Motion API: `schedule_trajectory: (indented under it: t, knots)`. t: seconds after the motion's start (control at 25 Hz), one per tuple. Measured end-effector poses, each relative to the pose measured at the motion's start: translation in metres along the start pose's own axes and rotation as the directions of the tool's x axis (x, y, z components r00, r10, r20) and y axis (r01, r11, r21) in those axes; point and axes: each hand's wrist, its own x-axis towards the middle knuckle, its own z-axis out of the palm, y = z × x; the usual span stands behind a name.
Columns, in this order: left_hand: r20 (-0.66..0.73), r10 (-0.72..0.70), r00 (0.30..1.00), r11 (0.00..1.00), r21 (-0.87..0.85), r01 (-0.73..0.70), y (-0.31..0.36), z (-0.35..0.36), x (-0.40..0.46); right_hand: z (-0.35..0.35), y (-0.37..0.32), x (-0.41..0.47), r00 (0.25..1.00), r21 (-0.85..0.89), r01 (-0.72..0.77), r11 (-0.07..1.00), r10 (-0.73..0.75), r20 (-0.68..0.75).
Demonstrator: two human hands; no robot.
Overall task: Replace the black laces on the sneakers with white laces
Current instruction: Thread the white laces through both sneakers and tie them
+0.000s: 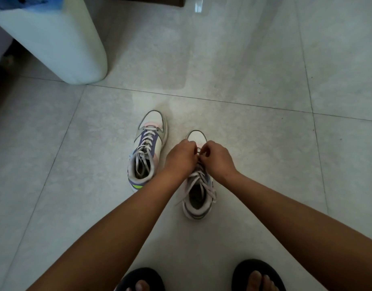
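Fingers of both hands are curled tight over the front of the sneaker at centre frame, pinching what looks like the white lace; the pinch itself is hidden behind the knuckles, so which strand each hand has cannot be told.

Going left to right: a pale rounded cabinet (55,43) stands in the upper left of the frame on the tiled floor (264,80). Just left of centre sits the left sneaker (148,147), toe pointing up the frame, already threaded with a white lace (146,143) crossing up to the collar, its ends apparently tucked inside the opening. No black lace is visible anywhere. Next comes the left hand (182,157), then the right hand (217,159), knuckles nearly touching over the lower eyelets of the right sneaker (198,181). That shoe's white lace (204,183) lies in loose crossings toward the collar, with free ends trailing over both sides. At the bottom edge are two feet in dark sandals (257,274).

The step in hand seems to be snugging the lacing near the toe. To do it well, pull both strands evenly so the ends stay matched, keep the flat lace untwisted at each eyelet, and work the slack upward one crossing at a time, steadying the shoe so it does not slide on the smooth tile.
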Motion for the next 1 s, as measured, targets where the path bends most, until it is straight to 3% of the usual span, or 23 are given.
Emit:
schedule_trajectory:
  t: [0.16, 0.28, 0.44, 0.6, 0.76, 0.88, 1.0]
  knots:
    - [-0.019, -0.020, 1.000, 1.000, -0.005, 0.020, 0.000, -0.003, 0.004, -0.003, -0.004, 0.001, 0.995, -0.110, 0.099, 0.989, -0.100, -0.002]
    - [0.035, 0.037, 0.999, 0.988, 0.150, -0.042, 0.007, -0.004, 0.001, -0.001, -0.007, -0.004, 0.977, -0.386, 0.211, 0.898, -0.197, 0.076]
    - [0.043, 0.019, 0.999, 0.963, 0.268, -0.030, 0.012, -0.006, 0.002, 0.000, -0.019, -0.006, 0.970, -0.525, 0.241, 0.816, -0.195, 0.142]
    - [0.068, -0.058, 0.996, 0.965, 0.258, 0.039, 0.012, -0.013, 0.008, -0.001, -0.023, 0.000, 0.950, -0.597, 0.311, 0.739, -0.232, 0.207]
    - [0.095, 0.058, 0.994, 0.948, 0.306, -0.085, 0.011, -0.012, 0.004, 0.000, -0.016, -0.004, 0.923, -0.652, 0.385, 0.654, -0.263, 0.281]
    - [0.027, 0.138, 0.990, 0.952, 0.272, -0.140, 0.004, -0.006, 0.000, 0.004, -0.008, -0.003, 0.911, -0.674, 0.410, 0.614, -0.308, 0.275]
    - [-0.101, 0.139, 0.985, 0.988, 0.084, -0.131, -0.005, 0.006, -0.002, 0.004, -0.004, -0.002, 0.855, -0.626, 0.480, 0.615, -0.489, 0.175]
